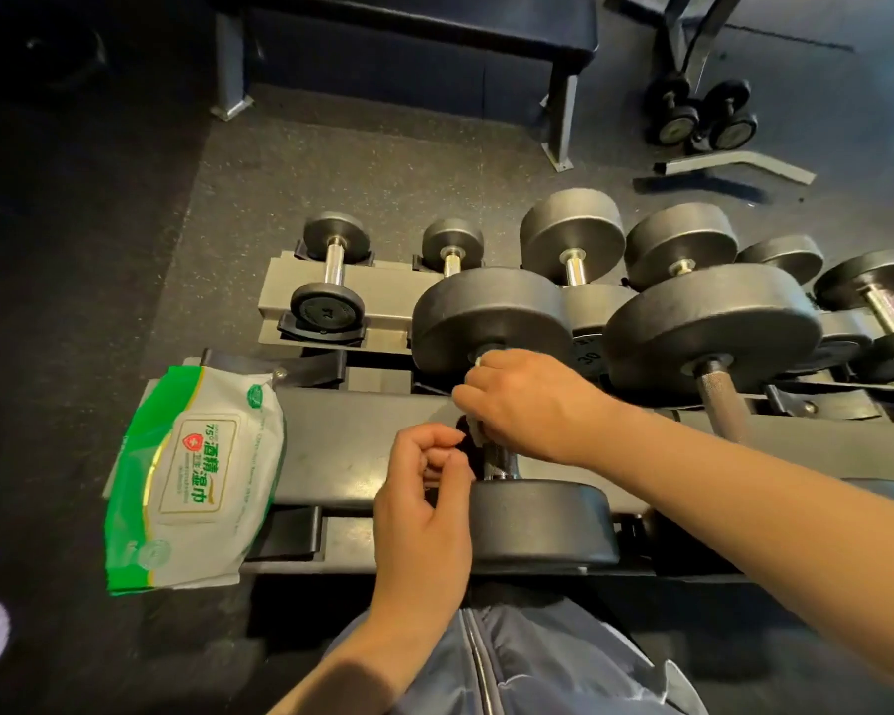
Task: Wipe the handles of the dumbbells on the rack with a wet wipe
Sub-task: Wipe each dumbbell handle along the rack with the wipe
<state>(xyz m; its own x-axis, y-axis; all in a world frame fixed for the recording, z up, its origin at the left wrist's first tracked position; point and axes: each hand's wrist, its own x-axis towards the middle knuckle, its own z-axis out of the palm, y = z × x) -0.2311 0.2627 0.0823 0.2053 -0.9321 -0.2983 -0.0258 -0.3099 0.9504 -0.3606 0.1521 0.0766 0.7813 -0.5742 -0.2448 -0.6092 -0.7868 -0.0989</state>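
Right hand [530,405] is clamped around the handle [499,464] of a large dumbbell [491,317] on the upper tier of the rack [357,446], with a white wipe [478,433] wadded under the fingers. Only small white edges of the wipe show at the knuckles and below the palm; its extent cannot be told. Handle is bright metal, mostly covered by the hand, with a short stretch visible above the near head. Dumbbell heads are thick round discs, matt dark grey, with faint scuffs. Left hand [427,487] sits just left of the handle, fingers loosely curled, thumb against them, gripping nothing that can be seen.

Rack is flat painted metal in two tiers, dark above and pale grey below. A soft plastic wipe pack [197,477], white and green with a glossy label, lies on the rack's left end, partly overhanging. Neighbouring dumbbell [713,327] to the right has a knurled handle, its near head hidden by the right forearm. Smaller dumbbells [331,281] rest on the lower tier; those at far right are cut off by the frame edge. Floor [331,172] is dark speckled rubber. Grey trousers [512,657] with a shiny finish fill the bottom edge.
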